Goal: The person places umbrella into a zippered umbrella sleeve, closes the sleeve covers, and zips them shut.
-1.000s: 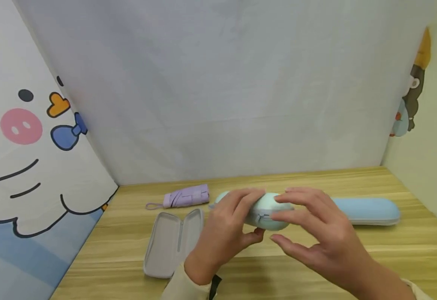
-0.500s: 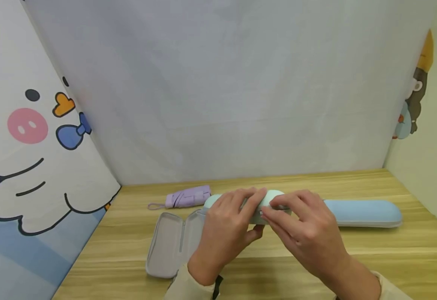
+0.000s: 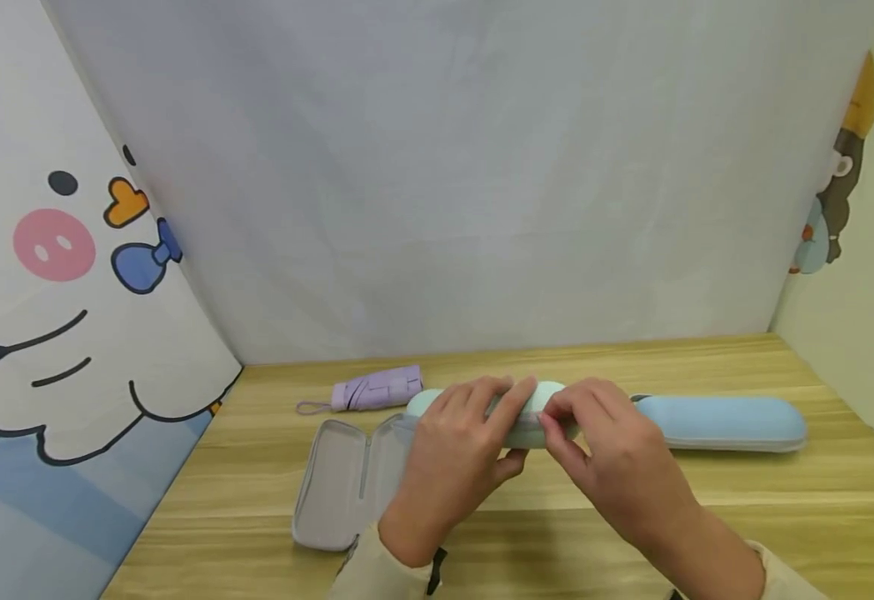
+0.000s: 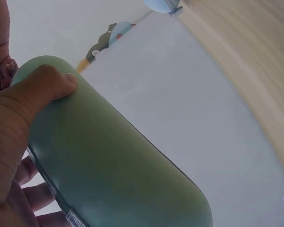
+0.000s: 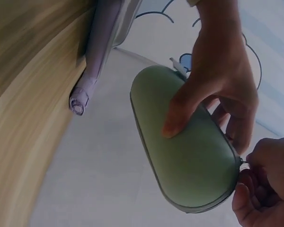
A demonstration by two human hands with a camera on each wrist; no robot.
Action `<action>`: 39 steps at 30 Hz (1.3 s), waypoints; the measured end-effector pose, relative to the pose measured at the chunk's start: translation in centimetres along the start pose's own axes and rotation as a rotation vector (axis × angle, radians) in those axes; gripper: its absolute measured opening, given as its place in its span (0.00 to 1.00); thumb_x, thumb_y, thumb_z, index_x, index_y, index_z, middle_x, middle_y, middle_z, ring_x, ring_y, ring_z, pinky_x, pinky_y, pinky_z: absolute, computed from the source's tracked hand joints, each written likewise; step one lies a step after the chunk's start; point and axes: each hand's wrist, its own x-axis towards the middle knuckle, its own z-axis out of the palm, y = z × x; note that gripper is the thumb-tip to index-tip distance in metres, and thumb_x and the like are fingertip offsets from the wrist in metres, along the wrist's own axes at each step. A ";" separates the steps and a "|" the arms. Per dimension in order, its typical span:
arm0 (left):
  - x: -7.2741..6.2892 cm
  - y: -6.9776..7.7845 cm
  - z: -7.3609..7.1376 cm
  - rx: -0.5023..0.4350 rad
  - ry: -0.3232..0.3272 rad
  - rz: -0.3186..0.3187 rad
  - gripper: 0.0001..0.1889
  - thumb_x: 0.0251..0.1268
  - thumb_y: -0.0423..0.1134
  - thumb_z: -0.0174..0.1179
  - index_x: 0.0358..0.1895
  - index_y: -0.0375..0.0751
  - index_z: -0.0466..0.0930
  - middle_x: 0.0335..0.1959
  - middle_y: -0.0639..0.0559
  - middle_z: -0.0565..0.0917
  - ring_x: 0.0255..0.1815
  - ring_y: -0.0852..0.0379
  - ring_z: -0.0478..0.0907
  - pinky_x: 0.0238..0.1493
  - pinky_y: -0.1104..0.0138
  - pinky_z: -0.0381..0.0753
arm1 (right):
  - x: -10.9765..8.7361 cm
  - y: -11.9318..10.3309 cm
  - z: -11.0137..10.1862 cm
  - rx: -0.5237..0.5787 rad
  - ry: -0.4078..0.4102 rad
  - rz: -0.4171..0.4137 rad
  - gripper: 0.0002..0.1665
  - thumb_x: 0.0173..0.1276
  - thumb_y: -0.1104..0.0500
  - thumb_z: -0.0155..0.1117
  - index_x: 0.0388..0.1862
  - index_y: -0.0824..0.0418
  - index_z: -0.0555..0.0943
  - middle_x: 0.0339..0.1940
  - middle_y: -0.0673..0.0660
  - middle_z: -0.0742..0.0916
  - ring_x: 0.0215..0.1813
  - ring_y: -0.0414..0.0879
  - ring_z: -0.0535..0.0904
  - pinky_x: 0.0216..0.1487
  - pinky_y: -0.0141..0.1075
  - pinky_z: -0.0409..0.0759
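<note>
A mint-green zippered hard case (image 3: 549, 390) with rounded ends is held above the table. My left hand (image 3: 451, 454) grips it, fingers over the top and thumb underneath. In the left wrist view the thumb presses the broad face of the case (image 4: 113, 151). At its right end, my right hand (image 3: 624, 467) has thumb and fingers pinched together. The right wrist view shows these fingers on a small zipper pull (image 5: 243, 161) at the seam. The zipper line is partly hidden behind the fingers.
A grey hard case (image 3: 327, 492) lies open behind my left forearm. Behind it is a folded lilac umbrella (image 3: 380, 389) with a wrist loop. A long light-blue case (image 3: 729, 422) lies to the right. A pale cloth backdrop (image 3: 481, 208) stands behind the wooden table (image 3: 556, 533).
My right hand has gone from spread fingers beside the case to pinching its zipper pull, then shifted slightly right along the end. The case has tilted while staying in my left hand.
</note>
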 end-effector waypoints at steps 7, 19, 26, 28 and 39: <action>0.1 0.0 0.0 0.025 -0.008 0.000 0.40 0.49 0.48 0.80 0.70 0.49 0.76 0.55 0.48 0.81 0.50 0.48 0.84 0.55 0.57 0.83 | 0.2 -0.9 -1.2 0.159 -0.036 0.269 0.20 0.51 0.78 0.73 0.31 0.54 0.82 0.29 0.40 0.84 0.29 0.34 0.80 0.32 0.23 0.78; 0.4 -0.7 -0.5 -0.061 0.039 -0.044 0.41 0.47 0.41 0.83 0.68 0.51 0.75 0.55 0.48 0.79 0.49 0.46 0.83 0.58 0.45 0.81 | -0.1 0.6 -2.2 0.705 -0.012 0.772 0.05 0.65 0.74 0.71 0.33 0.70 0.83 0.30 0.61 0.86 0.29 0.47 0.85 0.34 0.35 0.86; 0.1 -1.4 -0.7 -0.220 0.087 -0.057 0.45 0.43 0.38 0.84 0.69 0.52 0.72 0.57 0.48 0.79 0.54 0.48 0.82 0.58 0.50 0.82 | -1.0 2.9 -2.2 0.990 0.021 0.841 0.04 0.73 0.74 0.62 0.36 0.72 0.80 0.34 0.56 0.85 0.34 0.46 0.83 0.41 0.36 0.86; 0.0 -1.4 -0.8 -0.270 0.097 -0.052 0.46 0.43 0.39 0.85 0.70 0.53 0.71 0.57 0.49 0.78 0.55 0.49 0.82 0.55 0.54 0.84 | -1.4 3.6 -1.9 1.079 0.004 0.848 0.07 0.76 0.74 0.58 0.37 0.69 0.81 0.35 0.54 0.85 0.35 0.44 0.82 0.41 0.35 0.85; 0.6 -0.5 -2.1 -0.642 0.138 0.033 0.45 0.46 0.34 0.82 0.70 0.48 0.69 0.59 0.49 0.77 0.57 0.53 0.82 0.54 0.63 0.84 | -3.8 4.6 1.3 1.206 -0.131 1.021 0.11 0.78 0.71 0.56 0.44 0.59 0.84 0.42 0.50 0.86 0.44 0.41 0.81 0.45 0.32 0.83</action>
